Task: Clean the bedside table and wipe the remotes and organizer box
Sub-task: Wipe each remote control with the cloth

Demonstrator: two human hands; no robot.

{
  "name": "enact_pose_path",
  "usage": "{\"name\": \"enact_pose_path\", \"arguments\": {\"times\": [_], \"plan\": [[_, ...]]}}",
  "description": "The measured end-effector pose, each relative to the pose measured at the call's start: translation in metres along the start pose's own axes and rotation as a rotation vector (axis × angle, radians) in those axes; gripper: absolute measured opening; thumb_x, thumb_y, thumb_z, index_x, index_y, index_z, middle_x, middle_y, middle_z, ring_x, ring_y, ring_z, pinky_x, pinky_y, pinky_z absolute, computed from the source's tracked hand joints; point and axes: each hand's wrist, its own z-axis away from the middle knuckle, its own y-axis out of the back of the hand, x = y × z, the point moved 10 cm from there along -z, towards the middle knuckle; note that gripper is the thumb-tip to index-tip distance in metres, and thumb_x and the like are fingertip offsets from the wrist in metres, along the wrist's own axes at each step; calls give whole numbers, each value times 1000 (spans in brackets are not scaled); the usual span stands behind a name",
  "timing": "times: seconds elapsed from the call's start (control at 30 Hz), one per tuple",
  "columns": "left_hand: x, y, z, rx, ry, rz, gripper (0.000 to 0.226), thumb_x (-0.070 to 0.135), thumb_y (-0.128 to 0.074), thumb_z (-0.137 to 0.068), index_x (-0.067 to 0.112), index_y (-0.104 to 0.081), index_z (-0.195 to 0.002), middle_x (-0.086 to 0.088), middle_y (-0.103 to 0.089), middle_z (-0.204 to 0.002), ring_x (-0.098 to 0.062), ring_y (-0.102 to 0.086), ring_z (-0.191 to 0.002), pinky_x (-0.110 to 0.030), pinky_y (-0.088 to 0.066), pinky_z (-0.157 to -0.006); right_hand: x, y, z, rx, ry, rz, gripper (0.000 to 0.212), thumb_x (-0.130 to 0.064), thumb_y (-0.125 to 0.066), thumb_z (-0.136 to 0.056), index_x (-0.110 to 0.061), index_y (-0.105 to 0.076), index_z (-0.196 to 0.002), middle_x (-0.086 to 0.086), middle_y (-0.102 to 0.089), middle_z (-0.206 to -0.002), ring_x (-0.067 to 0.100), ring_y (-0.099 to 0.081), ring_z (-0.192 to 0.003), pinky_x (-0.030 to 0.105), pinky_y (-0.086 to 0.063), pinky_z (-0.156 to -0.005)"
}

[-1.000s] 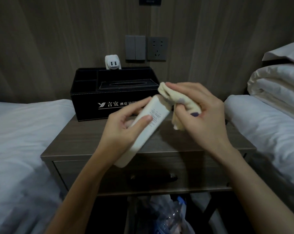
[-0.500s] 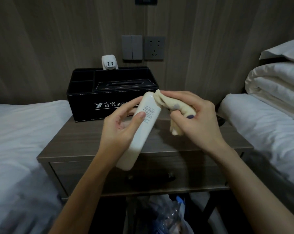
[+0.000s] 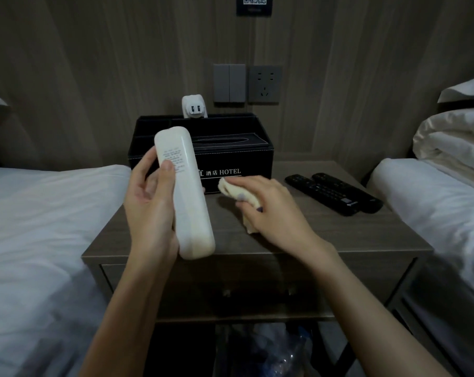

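The white remote [image 3: 185, 191] is held in the left grip [image 3: 149, 210], which is closed round its lower half, with the thumb laid across the printed label on its back. The remote is kept nearly upright above the front left part of the worktop [image 3: 339, 235]. Its top end is raised in front of the black organizer box [image 3: 230, 159], and part of the lettering on the box is hidden by it. A bunched pale cloth [image 3: 236, 190] is clutched in the right grip [image 3: 274, 210], low over the worktop just in front of the box and apart from the white remote. Whether the cloth is pressed onto the surface cannot be told. Two black remotes [image 3: 331, 193] are laid side by side on the right of the worktop, near the box. A white plug adapter [image 3: 194, 107] is seen at the back edge of the box. A double switch [image 3: 229, 83] and a socket [image 3: 265, 84] are mounted on the wood-panelled wall behind. The worktop is flanked by a white bed on the left [image 3: 40, 227] and another on the right [image 3: 434, 202], where folded bedding [image 3: 453, 137] is stacked. Crumpled plastic [image 3: 271, 349] is seen beneath the drawer [image 3: 257, 289].
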Motion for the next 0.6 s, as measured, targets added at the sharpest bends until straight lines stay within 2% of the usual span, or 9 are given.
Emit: {"name": "enact_pose_path", "arguments": {"times": [0.07,0.13,0.2,0.27,0.37,0.47,0.53,0.6], "plan": [[0,2,-1,-6,3,-1,33,19,-58,-95,22,-56,-128,3,-73,-100,-21,-68,-102,-50,-54,-91,-1,-15,-1,-79,-7,41,42,-32,-60,-92,-41,-53,-133,-19,-55,-133,13,-50,-109,38,-40,-93],[0,3,-2,-16,15,12,32,19,-56,-96,23,-55,-128,4,-73,-101,-17,-68,-99,-45,-55,-90,-3,-18,-2,-136,-40,78,44,-41,-59,-92,-45,-50,-135,-23,-49,-138,8,-38,-110,33,-29,-92],[-3,3,-3,-31,40,56,28,19,-54,-97,27,-53,-124,1,-70,-108,-18,-68,-102,-41,-56,-89,-8,-6,-4,-103,-57,50,44,-44,-60,-91,-46,-50,-133,-26,-47,-138,7,-32,-113,36,-27,-98],[-6,3,-4,-45,66,121,26,18,-51,-98,28,-51,-122,-3,-67,-115,-18,-66,-105,-37,-56,-87,-20,17,-5,-5,-53,-68,36,-40,-61,-90,-44,-57,-126,-27,-53,-129,8,-37,-117,40,-31,-105],[-9,-2,-6,-58,116,268,33,16,-46,-100,23,-46,-133,-7,-64,-120,-13,-67,-101,-30,-56,-85,-40,42,-2,68,-36,-338,18,-29,-64,-90,-32,-69,-108,-21,-67,-107,7,-56,-106,34,-46,-95],[-12,-14,-5,-117,171,484,41,16,-45,-99,19,-42,-139,-6,-65,-110,-9,-70,-91,-28,-56,-78,-52,39,3,-7,-68,-543,12,-23,-69,-88,-20,-70,-99,-8,-70,-98,15,-65,-90,37,-55,-83],[-11,-24,-4,-177,191,596,47,17,-49,-92,19,-44,-139,-2,-64,-104,-9,-68,-89,-30,-55,-82,-53,31,8,-70,-97,-598,14,-24,-70,-87,-19,-68,-100,-4,-70,-99,21,-66,-91,42,-56,-79],[-9,-35,-4,-241,200,662,45,17,-51,-86,23,-50,-131,-1,-63,-99,-8,-66,-87,-30,-56,-81,-50,25,12,-111,-116,-620,16,-23,-71,-86,-19,-67,-101,-3,-69,-103,22,-66,-95,39,-55,-84]]}}
